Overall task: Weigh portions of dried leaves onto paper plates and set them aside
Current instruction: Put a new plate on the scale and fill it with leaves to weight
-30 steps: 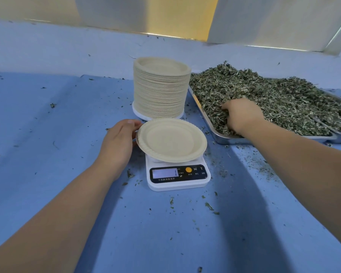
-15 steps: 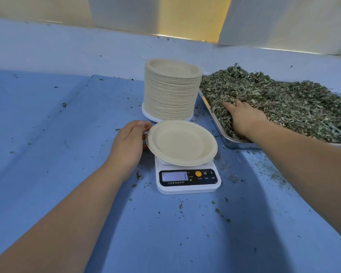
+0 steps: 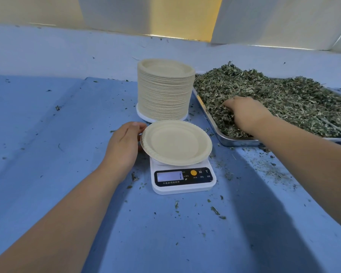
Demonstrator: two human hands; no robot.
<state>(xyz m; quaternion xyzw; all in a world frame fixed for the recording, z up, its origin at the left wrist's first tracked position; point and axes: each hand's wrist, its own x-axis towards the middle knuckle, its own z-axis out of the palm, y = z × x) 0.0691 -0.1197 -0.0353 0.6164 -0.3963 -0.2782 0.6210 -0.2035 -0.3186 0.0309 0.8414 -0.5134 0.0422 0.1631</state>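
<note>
A plate (image 3: 176,142) sits on the scale (image 3: 183,179), plate stack (image 3: 164,89) behind, leaf tray (image 3: 238,141) right.

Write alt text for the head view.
An empty paper plate sits on a white kitchen scale; the left hand holds its rim while the right hand digs into dried leaves heaped in a metal tray. A tall plate stack stands behind on the blue table.

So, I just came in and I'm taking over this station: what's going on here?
A person is weighing out dried leaves. The left hand holds the rim of an empty paper plate on the white scale. The right hand is dug into the leaves heaped in the metal tray, fingers hidden. A stack of plates stands behind the scale.
</note>
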